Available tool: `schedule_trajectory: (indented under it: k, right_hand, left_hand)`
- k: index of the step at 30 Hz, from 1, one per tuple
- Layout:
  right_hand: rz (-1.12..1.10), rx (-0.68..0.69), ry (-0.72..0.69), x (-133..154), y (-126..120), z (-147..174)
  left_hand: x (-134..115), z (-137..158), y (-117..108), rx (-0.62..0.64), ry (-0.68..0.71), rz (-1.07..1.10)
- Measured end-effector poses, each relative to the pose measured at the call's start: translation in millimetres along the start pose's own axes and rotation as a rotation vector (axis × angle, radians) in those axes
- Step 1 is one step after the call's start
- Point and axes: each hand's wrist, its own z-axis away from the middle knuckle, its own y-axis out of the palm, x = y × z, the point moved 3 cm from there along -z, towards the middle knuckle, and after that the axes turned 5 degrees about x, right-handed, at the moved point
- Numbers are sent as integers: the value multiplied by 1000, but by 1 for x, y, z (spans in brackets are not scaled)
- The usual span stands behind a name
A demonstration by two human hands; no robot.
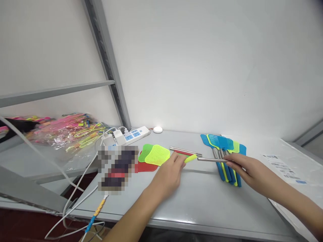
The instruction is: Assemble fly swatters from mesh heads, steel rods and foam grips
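My left hand (170, 169) is closed around the neck of a yellow-green fly swatter head (157, 155), whose plastic end points right past my fingers. Between the fingertips of my right hand (241, 166) is a thin metal tube (210, 159), held level, its free end close to that plastic end. A small gap seems to separate the two. Under and behind the yellow head lie a green swatter head (145, 153) and a red swatter head (147, 167). Beyond my left hand rest other metal tubes (185, 150). Blue and yellow fly swatters (220, 143) lie piled beside my right hand.
A power strip (136, 134) with plugs and a white round object (157, 129) sit at the table's back. A blurred-out device (118, 169) with a cable lies left. Plastic-bagged colourful items (73, 131) fill the left shelf. White printed packaging (290, 168) lies right.
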Motion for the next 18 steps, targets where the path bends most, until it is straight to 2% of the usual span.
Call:
schedule_trajectory:
  k: [8, 12, 18]
  right_hand:
    - [13, -40, -89, 17, 5, 3]
    - [9, 8, -154, 28, 15, 0]
    - [-9, 21, -158, 35, 22, 5]
  left_hand:
    - [16, 32, 2, -20, -40, -163]
    - [16, 39, 4, -39, 24, -187]
    - [14, 42, 2, -178, 117, -154]
